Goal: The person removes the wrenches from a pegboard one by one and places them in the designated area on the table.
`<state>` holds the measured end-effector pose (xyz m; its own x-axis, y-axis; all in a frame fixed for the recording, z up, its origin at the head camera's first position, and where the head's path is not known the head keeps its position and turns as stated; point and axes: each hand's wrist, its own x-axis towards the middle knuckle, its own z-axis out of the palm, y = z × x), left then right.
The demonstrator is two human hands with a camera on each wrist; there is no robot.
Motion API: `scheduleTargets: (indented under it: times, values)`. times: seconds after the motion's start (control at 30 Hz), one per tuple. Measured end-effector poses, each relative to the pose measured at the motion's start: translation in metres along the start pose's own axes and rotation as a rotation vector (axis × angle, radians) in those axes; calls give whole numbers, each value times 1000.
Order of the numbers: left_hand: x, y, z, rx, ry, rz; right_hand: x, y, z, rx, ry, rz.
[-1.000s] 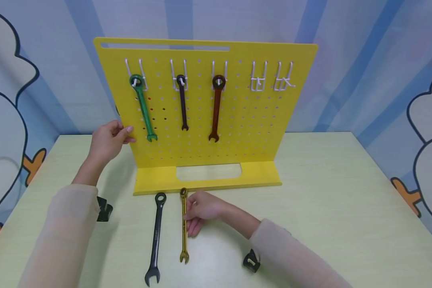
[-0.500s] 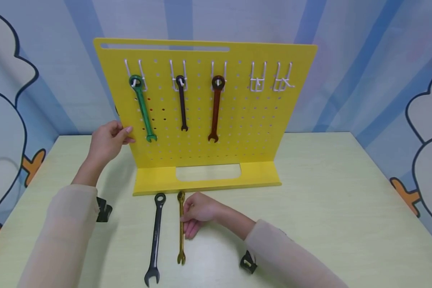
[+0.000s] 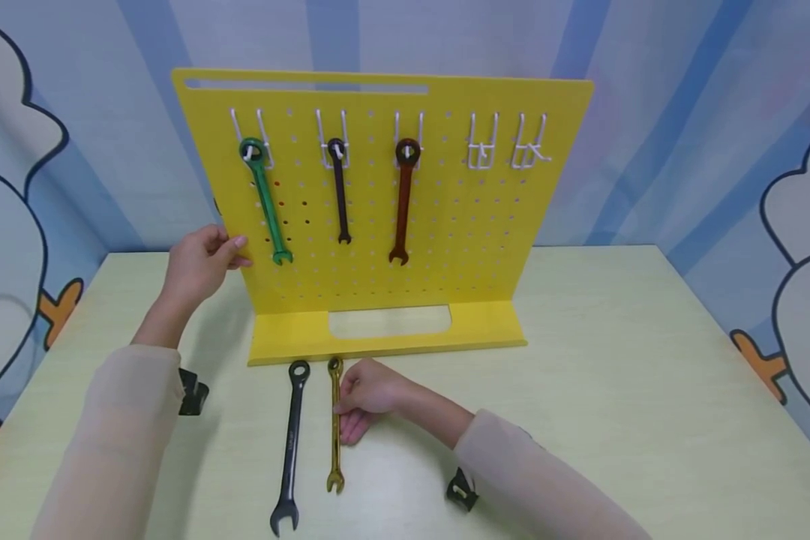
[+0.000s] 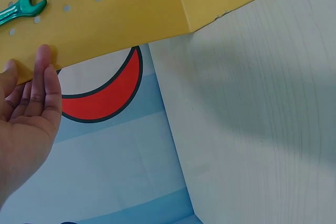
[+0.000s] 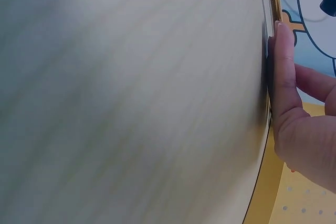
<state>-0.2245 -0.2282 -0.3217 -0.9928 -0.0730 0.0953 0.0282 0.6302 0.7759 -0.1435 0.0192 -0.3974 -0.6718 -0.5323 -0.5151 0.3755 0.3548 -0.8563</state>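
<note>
My left hand (image 3: 199,262) grips the left edge of a yellow pegboard (image 3: 499,94), its thumb on the front face. On the table a gold combination wrench (image 3: 335,454) lies lengthwise, ring end toward the board. My right hand (image 3: 374,390) pinches its shaft from the right side; the far fingers are partly hidden. To its left lies a longer dark grey combination wrench (image 3: 289,450), untouched. A green wrench (image 3: 266,202), a small dark wrench (image 3: 340,196) and a reddish-brown wrench (image 3: 403,202) hang by their ring ends on white hooks.
Two white hooks, one straight (image 3: 482,146) and one skewed (image 3: 530,146), bear nothing at the board's upper right. The yellow base (image 3: 290,337) stands on the pale table (image 3: 614,360). A patterned cloth (image 3: 405,34) backs the table.
My right hand has shifted slightly left together with the gold wrench, bringing it closer to the dark grey wrench. The gold wrench has turned slightly about its length. My left hand stays put.
</note>
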Motion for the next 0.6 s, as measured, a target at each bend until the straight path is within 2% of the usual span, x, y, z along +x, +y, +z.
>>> scheduleTargets:
  times: [0.1,0.6]
  values:
    - [-4,7,-1,10,6,5,-1,-1,0,1,-5,-3]
    - [-5,7,0,10,-3,-9,-2,2,-3,45,-35,-22]
